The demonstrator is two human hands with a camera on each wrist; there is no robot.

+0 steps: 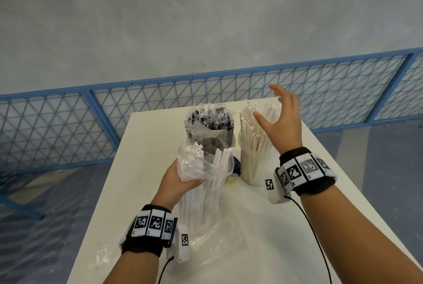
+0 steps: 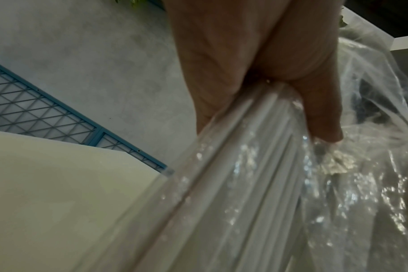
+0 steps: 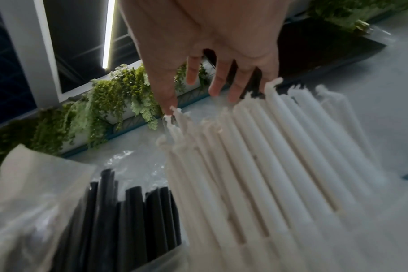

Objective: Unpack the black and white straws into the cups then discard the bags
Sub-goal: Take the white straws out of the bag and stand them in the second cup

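Observation:
My left hand [image 1: 180, 180] grips a clear plastic bag of white straws [image 1: 201, 192] near its top and holds it upright on the table. In the left wrist view the left hand's fingers [image 2: 256, 64] curl round the bag of white straws [image 2: 233, 184]. Behind it, black straws [image 1: 209, 123] stand in a cup, still in their clear bag. To the right, loose white straws [image 1: 254, 132] fan out of a translucent cup [image 1: 251, 169]. My right hand [image 1: 281, 116] hovers open over their tops and holds nothing. The right wrist view shows its spread fingers [image 3: 217, 82] above the white straws [image 3: 268, 156] and the black straws [image 3: 133, 211].
Everything stands on a white table [image 1: 286, 226] whose left and far edges lie close by. Loose clear plastic [image 1: 217, 249] is spread at the bag's base. A small purple and green object [image 1: 237, 165] sits between the cups. A blue mesh fence [image 1: 68, 123] runs behind.

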